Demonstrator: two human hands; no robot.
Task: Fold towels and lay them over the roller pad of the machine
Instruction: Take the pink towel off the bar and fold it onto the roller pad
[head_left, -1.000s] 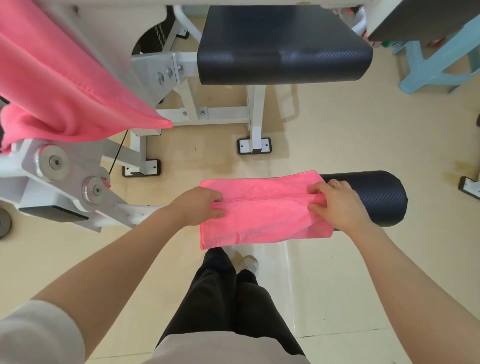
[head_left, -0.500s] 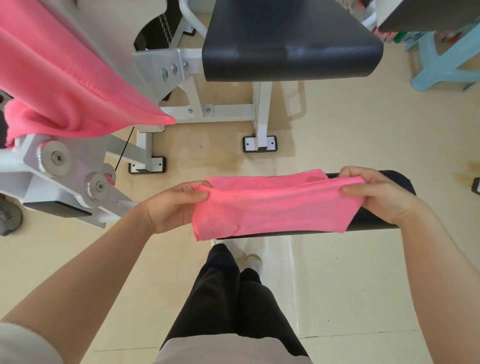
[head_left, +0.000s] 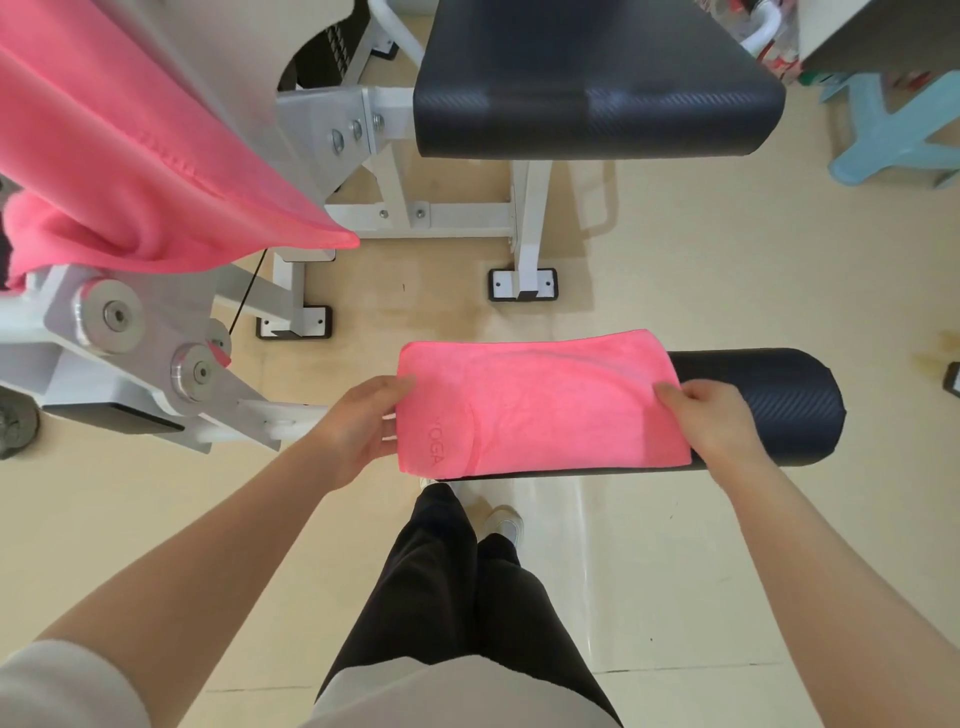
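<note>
- Head view: a folded pink towel (head_left: 540, 405) lies draped over the black roller pad (head_left: 763, 405), covering its left part.
- Left hand (head_left: 353, 426) pinches the towel's left edge.
- Right hand (head_left: 711, 421) grips its right edge.
- More pink cloth (head_left: 130, 156) hangs over the machine frame (head_left: 130, 332) at the left.

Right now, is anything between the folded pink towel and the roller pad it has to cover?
Nothing visible. The folded pink towel already lies draped over the roller pad, with the left hand and right hand holding its two ends.
</note>
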